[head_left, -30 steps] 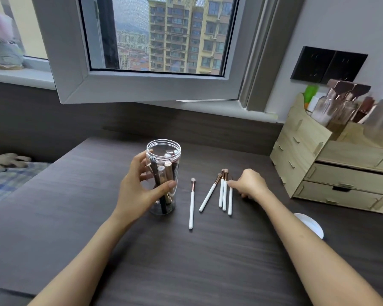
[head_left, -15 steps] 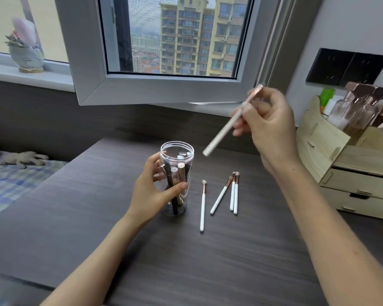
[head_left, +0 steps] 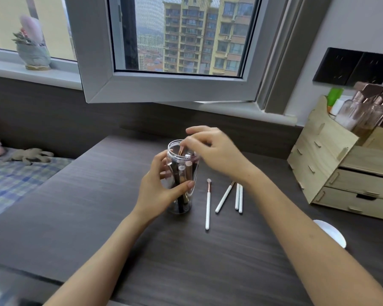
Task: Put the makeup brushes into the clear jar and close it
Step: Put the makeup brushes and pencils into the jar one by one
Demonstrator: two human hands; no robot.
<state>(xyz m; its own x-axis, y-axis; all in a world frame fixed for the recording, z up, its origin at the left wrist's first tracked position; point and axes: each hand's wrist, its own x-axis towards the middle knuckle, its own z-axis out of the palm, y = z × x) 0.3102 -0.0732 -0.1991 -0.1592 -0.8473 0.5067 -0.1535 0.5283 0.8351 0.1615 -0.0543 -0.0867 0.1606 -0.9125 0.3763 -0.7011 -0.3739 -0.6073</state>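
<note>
The clear jar stands open on the dark desk, with several dark and pale brushes upright inside. My left hand is wrapped around the jar's side. My right hand hovers over the jar's mouth, its fingertips pinched on the rose-gold end of a white makeup brush that is mostly down inside. Several white-handled brushes lie on the desk just right of the jar, under my right wrist. A white lid lies at the right, partly behind my right forearm.
A wooden drawer organizer with bottles and large brushes stands at the right. An open window sash overhangs the desk's back edge. A bed with a checked sheet and a plush toy lies to the left.
My right hand picked one brush from the desk, lifted it, and has brought it down into the jar's mouth. My left hand has kept hold of the jar.
</note>
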